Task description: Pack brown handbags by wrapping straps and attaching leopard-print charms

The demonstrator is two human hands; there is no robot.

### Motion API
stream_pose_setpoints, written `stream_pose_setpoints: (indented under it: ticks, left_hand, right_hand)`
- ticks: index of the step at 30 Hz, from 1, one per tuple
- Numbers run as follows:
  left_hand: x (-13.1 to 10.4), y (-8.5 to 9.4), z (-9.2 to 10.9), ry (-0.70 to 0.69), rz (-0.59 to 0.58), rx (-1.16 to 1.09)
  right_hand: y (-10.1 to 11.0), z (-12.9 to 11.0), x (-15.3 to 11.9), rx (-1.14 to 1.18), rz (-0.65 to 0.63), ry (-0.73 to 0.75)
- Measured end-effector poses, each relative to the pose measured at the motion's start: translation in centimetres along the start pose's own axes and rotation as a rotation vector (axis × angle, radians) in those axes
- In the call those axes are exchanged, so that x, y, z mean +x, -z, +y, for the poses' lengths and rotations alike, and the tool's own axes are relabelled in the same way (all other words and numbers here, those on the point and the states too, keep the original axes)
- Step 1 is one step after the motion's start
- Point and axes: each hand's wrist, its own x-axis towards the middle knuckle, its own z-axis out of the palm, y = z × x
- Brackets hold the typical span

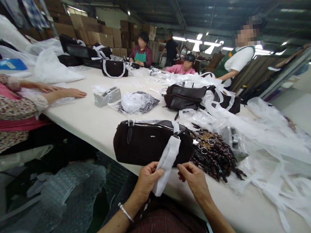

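Note:
A dark brown handbag (146,140) lies at the table's front edge, zipper side up. From its right end a strap in white wrapping (166,155) hangs down over the bag's front toward me. My left hand (148,180) is closed on the lower part of this strap, thumb on top. My right hand (192,176) is beside the bag's lower right corner, with thumb and fingertips pinched together. What sits between those fingertips, if anything, is too small to make out. Right of the bag lies a heap of dark braided cords with metal rings (211,151).
A grey tape dispenser (107,96) and a plastic-wrapped bundle (137,103) stand beyond the bag. More dark bags (185,95) and loose white strips (295,187) cover the right side. At the left, a co-worker's hands (61,93) rest on the table (91,127); bubble wrap (67,196) lies below.

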Motion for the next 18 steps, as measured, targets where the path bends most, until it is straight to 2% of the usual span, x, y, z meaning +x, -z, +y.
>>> stream_pose_setpoints:
  ticks: [3,5,8,11,13,18]
  left_hand:
    - [-0.2,-0.4,0.2,-0.07,-0.005,0.163]
    - [-0.3,-0.6,0.2,-0.107,0.014,0.238]
    - [-0.2,-0.6,0.0,-0.097,0.019,0.201]
    - [0.0,-0.4,-0.3,-0.035,-0.01,0.04]
    - [0.0,-0.4,-0.4,-0.002,-0.013,-0.043]
    - [0.1,-0.6,-0.9,-0.022,0.037,-0.052]
  right_hand:
    - [-1.3,-1.6,-0.9,0.004,-0.083,0.057]
    - [-2.2,-2.2,-1.1,-0.014,-0.085,0.09]
    - [-2.9,-1.8,-0.7,0.121,-0.143,0.06]
    - [-2.7,-0.4,0.0,0.449,-0.309,-0.045]
    - [-2.4,0.5,0.1,0.593,-0.351,-0.141]
    - [-2.1,2.5,0.9,0.613,-0.342,-0.372]
